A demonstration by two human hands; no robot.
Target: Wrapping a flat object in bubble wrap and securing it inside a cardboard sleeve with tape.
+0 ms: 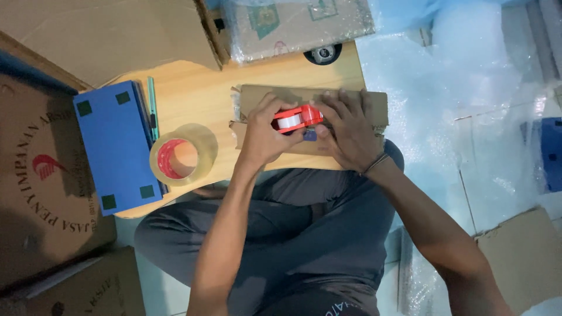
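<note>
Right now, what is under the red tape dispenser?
The red tape dispenser sits on a flat cardboard parcel lying on the wooden board. The left hand and right hand cover much of the parcel's top, so that surface is mostly hidden.

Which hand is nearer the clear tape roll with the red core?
Left. The left hand grips the red tape dispenser just right of the roll; the right hand presses the cardboard parcel farther right.

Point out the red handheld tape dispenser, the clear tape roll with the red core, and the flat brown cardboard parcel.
Red handheld tape dispenser (297, 117), head view, on its red body.
Clear tape roll with red core (202, 143), head view, on its clear outer band.
Flat brown cardboard parcel (257, 93), head view, on its bare upper-left top.
</note>
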